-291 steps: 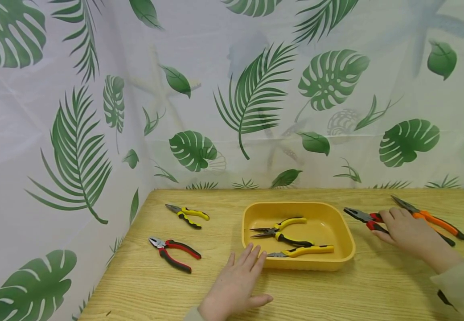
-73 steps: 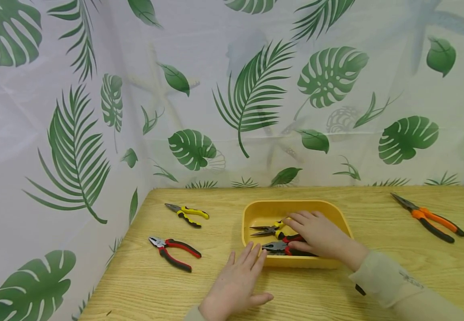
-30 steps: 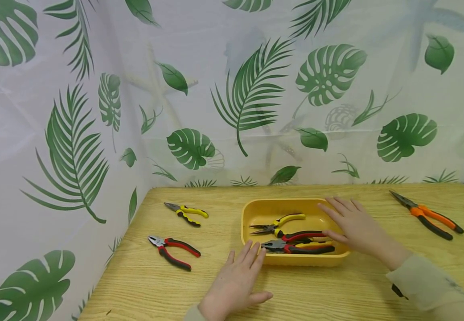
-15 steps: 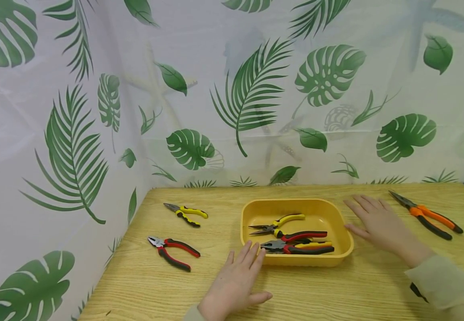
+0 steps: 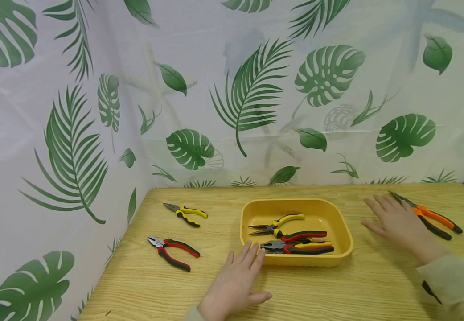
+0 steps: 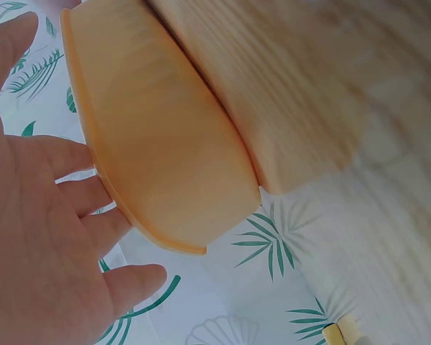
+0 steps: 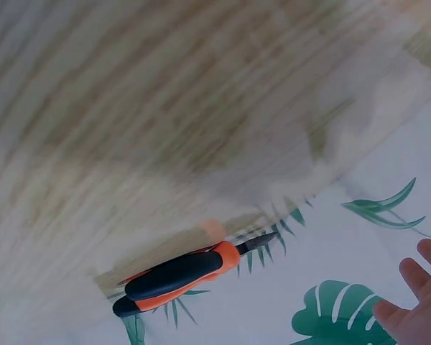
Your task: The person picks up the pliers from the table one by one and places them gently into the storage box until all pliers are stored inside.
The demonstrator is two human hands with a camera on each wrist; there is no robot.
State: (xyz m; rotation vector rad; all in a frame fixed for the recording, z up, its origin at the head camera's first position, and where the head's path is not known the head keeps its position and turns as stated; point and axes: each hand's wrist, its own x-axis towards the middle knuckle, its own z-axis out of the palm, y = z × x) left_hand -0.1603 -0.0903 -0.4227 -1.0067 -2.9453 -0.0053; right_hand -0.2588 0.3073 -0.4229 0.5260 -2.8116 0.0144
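My left hand (image 5: pixel 233 281) has its fingers straight, with the tips on the near left rim of a yellow plastic tray (image 5: pixel 346 243). Inside the tray lie red-and-black combination pliers (image 5: pixel 296 247), partly over yellow-handled pliers (image 5: pixel 324 244), and yellow-and-black needle-nose pliers (image 5: pixel 270 228) behind them. My right hand (image 5: pixel 400 227) is empty, its fingers spread, over the table just left of orange-and-black long-nose pliers (image 5: pixel 436 216) and partly in front of them. The right wrist view shows those orange pliers (image 7: pixel 183 277) apart from the fingertips.
At the left of the wooden table (image 5: pixel 296 294) lie small yellow-and-black pliers (image 5: pixel 185 214) and red-and-black combination pliers (image 5: pixel 173 252). A leaf-patterned white sheet (image 5: pixel 336 169) rises behind the table and along its left side.
My right hand has laid the red-and-black combination pliers in the tray, let go, and moved right toward the orange pliers. The left hand has stayed at the tray rim.
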